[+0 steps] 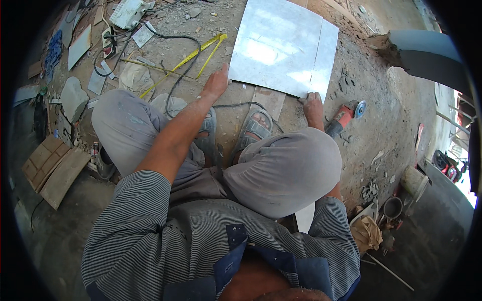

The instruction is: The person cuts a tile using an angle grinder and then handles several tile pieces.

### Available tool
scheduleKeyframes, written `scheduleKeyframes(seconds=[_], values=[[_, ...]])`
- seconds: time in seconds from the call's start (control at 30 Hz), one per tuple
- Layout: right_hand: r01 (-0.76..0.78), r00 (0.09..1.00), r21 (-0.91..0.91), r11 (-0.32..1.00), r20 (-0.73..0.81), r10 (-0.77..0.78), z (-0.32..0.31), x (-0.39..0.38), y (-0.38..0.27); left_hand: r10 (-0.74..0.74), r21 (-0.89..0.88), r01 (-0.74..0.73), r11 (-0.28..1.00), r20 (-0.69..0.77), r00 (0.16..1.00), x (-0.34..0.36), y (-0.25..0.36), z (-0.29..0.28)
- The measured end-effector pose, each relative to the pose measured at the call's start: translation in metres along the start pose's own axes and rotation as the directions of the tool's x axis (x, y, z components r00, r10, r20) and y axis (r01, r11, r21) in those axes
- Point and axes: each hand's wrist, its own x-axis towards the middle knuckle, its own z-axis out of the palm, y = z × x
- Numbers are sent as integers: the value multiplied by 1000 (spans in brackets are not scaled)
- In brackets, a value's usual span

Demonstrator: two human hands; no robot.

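A large glossy white tile [281,47] lies before me, with a thin straight line running across it near its right side. At its near left corner, my left hand [216,83] is closed on the edge, fingers partly hidden. My right hand [314,108] grips the near edge by the line, close to the right corner. Beneath the tile is a flat board [268,100], showing past the near edge. A red and black angle grinder [345,118] with a disc rests on the ground just right of my right hand.
A yellow folding rule [201,55] and a dark cable [188,37] lie left of the tile. Further left are a power strip [108,42], a white box-shaped device [128,12] and tile offcuts. A bucket [393,207] stands at right. A pale curved structure [427,47] juts in.
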Motion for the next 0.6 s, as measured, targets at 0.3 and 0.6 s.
scheduleKeyframes(seconds=[0.3,0.6], values=[[-97,992,36,995,-78,100,7,-10,-11,-341,-328,268,906,-190,920,-11,18,19],[-356,935,246,902,98,342,11,-4,-3,-432,-465,299,833,-211,877,-5,16,21]])
